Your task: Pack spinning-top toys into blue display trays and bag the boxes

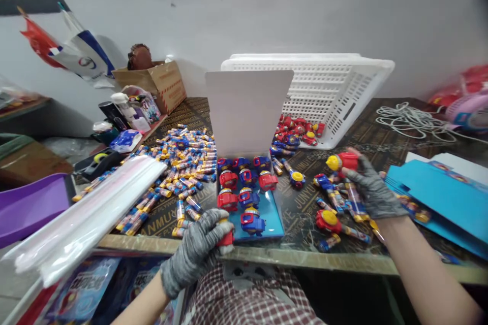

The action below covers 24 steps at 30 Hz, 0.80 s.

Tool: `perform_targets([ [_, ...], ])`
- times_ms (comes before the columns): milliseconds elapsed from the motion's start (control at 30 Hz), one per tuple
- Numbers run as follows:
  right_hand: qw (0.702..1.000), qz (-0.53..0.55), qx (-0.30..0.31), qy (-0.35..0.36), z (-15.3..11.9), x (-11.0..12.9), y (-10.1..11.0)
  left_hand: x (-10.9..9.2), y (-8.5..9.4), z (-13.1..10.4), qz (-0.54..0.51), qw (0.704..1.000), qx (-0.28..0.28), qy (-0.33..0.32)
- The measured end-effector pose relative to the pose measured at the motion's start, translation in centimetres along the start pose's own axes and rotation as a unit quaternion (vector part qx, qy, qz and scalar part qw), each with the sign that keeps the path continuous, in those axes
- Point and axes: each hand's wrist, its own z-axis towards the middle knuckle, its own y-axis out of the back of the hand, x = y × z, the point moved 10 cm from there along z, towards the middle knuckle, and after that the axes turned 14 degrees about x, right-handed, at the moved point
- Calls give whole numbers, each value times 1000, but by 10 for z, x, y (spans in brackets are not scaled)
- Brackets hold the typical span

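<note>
My left hand (198,249), in a grey fingerless glove, is closed on a small red toy (226,237) at the table's front edge, beside the box's near left corner. My right hand (368,188), also gloved, grips a red toy with a yellow tip (342,161) over the table at the right. Between them an open box (277,216) with a blue inside and raised lid (249,111) holds several red and blue toys in rows; its near right part shows bare blue. Loose toys (328,220) and small tubes lie below my right hand.
Many small tubes (190,162) are spread left of the box. A tilted white basket (335,96) with red toys stands behind. Clear plastic sleeves (95,203) lie left, blue cardboard sheets (438,198) right. White cable (414,121) is coiled at back right.
</note>
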Motion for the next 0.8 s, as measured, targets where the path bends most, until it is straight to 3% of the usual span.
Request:
perform_targets([
  [167,996,34,60,-61,-20,-14,-46,-12,-7,1,53,997,45,-42],
  [300,993,38,106,-42,-24,-22,-83,-5,-4,13,48,998,41,-29],
  [400,998,20,59,2,-29,-26,-101,-11,-6,21,62,997,43,-26],
  [500,992,-96,-27,79,-44,-31,-113,-42,-19,16,114,985,62,-111],
  [567,969,-194,-54,142,-58,-36,-126,-51,-27,8,132,978,72,-143],
  [633,937,-273,-53,210,-73,-41,-140,-38,-27,4,113,985,66,-115],
  [700,911,-322,-26,258,-85,-49,-152,-12,-22,1,86,994,48,-50],
  [800,887,-369,42,273,-91,-61,-166,15,-21,-5,77,996,41,1],
])
